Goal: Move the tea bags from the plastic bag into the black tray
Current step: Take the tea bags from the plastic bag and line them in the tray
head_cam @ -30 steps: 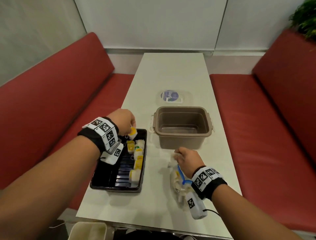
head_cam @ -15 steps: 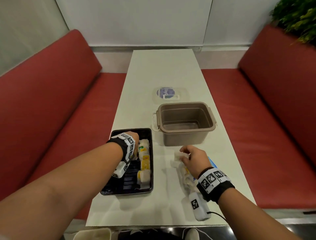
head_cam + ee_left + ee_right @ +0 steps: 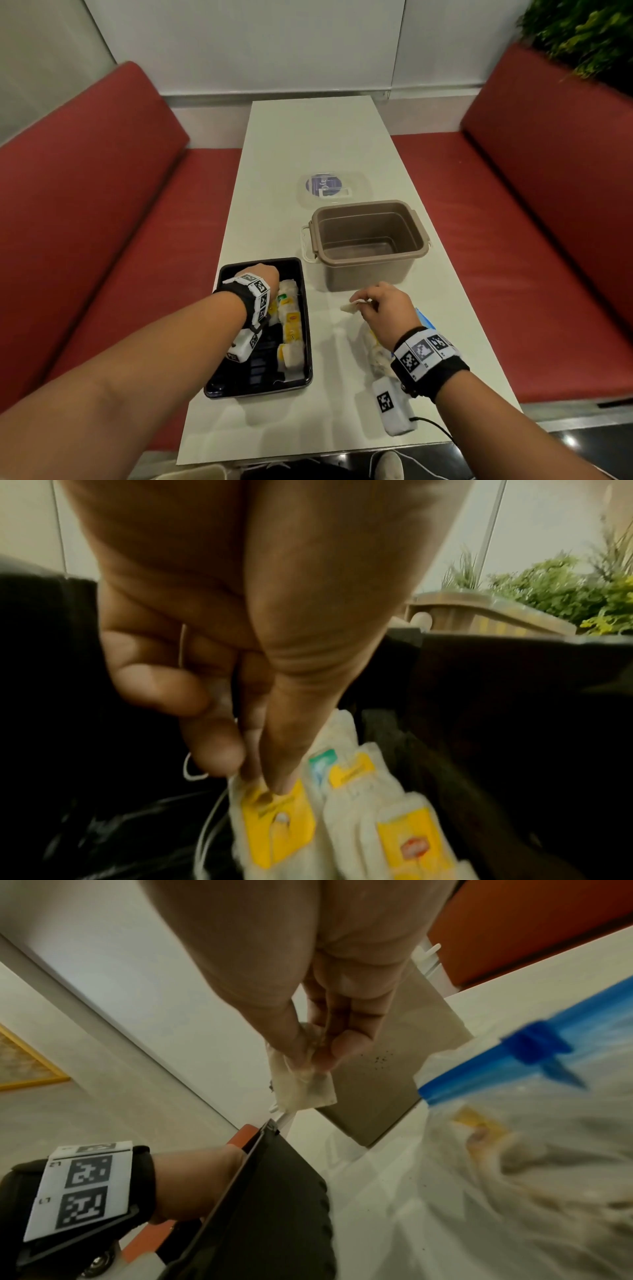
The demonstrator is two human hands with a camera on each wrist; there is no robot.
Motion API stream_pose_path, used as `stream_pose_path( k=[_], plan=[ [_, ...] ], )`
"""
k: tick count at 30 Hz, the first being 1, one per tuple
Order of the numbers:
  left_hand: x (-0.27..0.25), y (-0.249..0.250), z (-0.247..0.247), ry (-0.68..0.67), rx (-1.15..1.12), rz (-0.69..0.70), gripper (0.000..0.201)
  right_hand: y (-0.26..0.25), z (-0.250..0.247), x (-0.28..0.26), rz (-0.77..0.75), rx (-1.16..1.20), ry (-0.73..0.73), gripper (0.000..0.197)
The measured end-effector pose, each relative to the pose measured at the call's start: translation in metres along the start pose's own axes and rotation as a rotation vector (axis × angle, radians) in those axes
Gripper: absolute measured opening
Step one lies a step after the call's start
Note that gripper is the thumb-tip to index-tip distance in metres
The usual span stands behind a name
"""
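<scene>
Two hands over white table [image 3: 318, 144], left hand [image 3: 263, 274] inside black tray [image 3: 301, 342], left wrist view: fingertips [image 3: 281, 783] pinching yellow-tagged tea bag [image 3: 277, 826], right wrist view: right hand [image 3: 322, 1031] pinching another tea bag [image 3: 304, 1091] beside plastic bag [image 3: 531, 1164].

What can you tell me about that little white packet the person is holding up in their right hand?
It is a tea bag, a small, flat pouch of thin, off-white, slightly see-through paper, creased where it is gripped. The right hand pinches its upper end between thumb and fingers, so it hangs free above the white table, between the plastic bag and the black tray. No tag or string on it is clearly visible. Nothing but the fingers touches it.
</scene>
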State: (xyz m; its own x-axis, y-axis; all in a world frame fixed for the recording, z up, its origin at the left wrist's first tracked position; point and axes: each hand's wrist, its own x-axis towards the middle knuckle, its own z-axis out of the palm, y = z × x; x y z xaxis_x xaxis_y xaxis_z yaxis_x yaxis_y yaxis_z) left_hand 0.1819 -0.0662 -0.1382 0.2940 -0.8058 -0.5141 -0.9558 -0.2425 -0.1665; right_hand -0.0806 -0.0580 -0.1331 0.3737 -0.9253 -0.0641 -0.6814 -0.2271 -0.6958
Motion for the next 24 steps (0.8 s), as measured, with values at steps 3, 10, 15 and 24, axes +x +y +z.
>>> stream_pose_path(
  k=[3,10,15,24],
  plan=[
    [-0.005,-0.006,-0.012,0.024,-0.038,0.041,0.018,-0.007,0.003,0.007,-0.065,0.034,-0.038,0.017],
    [-0.058,0.0,-0.057,0.155,-0.56,0.45,0.017,-0.038,0.005,0.023,-0.095,0.169,-0.065,0.029],
    [-0.074,0.015,-0.057,0.206,-0.59,0.487,0.023,-0.055,0.007,0.032,-0.127,0.252,-0.101,0.037],
    [-0.063,-0.011,-0.037,0.239,-0.418,0.256,0.015,-0.041,0.018,0.042,-0.14,0.022,-0.173,0.018]
  ],
)
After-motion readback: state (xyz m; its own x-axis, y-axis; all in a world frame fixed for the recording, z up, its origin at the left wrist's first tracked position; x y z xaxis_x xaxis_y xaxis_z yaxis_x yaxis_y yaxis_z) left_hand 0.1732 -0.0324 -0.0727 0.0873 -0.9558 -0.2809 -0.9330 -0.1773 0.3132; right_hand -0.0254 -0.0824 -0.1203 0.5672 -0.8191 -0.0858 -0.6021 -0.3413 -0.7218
